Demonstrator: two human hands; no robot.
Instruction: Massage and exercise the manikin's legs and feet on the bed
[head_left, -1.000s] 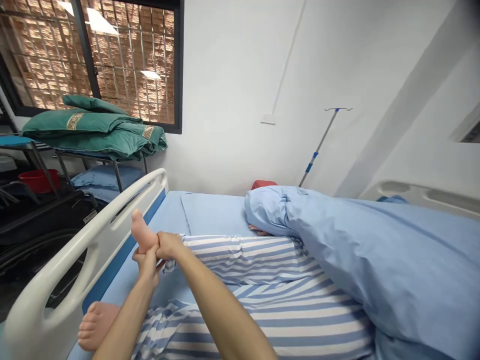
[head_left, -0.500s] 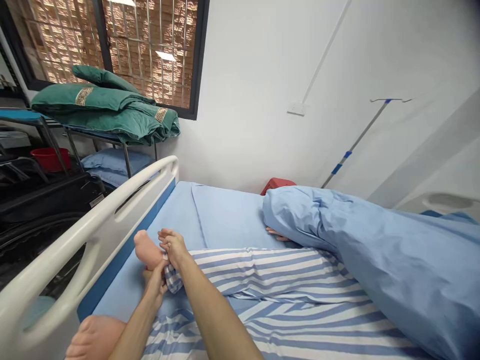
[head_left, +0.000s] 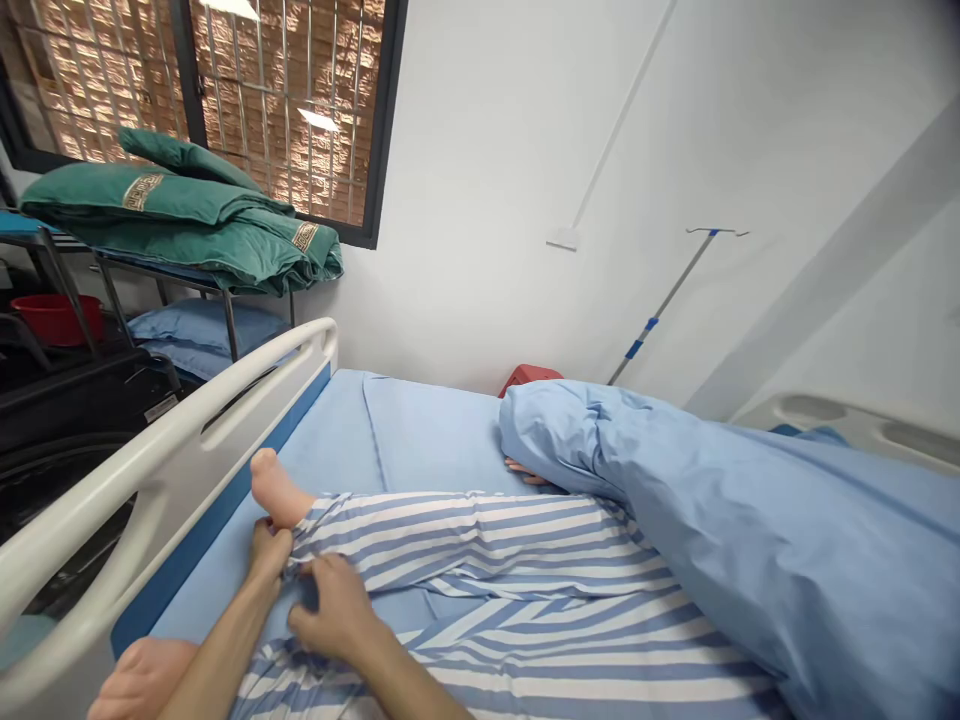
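Note:
Striped blue-and-white pyjama trousers (head_left: 480, 535) clothe the legs of a figure lying on the bed; its feet look smooth, like a manikin's. The far foot (head_left: 276, 490) points up past the trouser cuff. My left hand (head_left: 270, 550) is at the underside of that ankle, its fingers closed on the cuff's edge and partly hidden. Just right of it, my right hand (head_left: 334, 605) hovers by the lower edge of the same trouser leg, thumb and forefinger apart, holding nothing visible. The near foot (head_left: 146, 680) lies beside my left forearm.
A white bed-end board (head_left: 169, 440) rises along the left. A light-blue quilt (head_left: 675, 500) is bunched to the right, with another hand's fingers (head_left: 529, 472) showing under it. Beyond are an IV pole (head_left: 664, 305), green folded bedding (head_left: 187, 220) and a black wheelchair (head_left: 67, 420).
My right hand has moved from the top of the ankle down to the near side of the trouser leg. My left hand stays at the cuff. The view has shifted slightly right.

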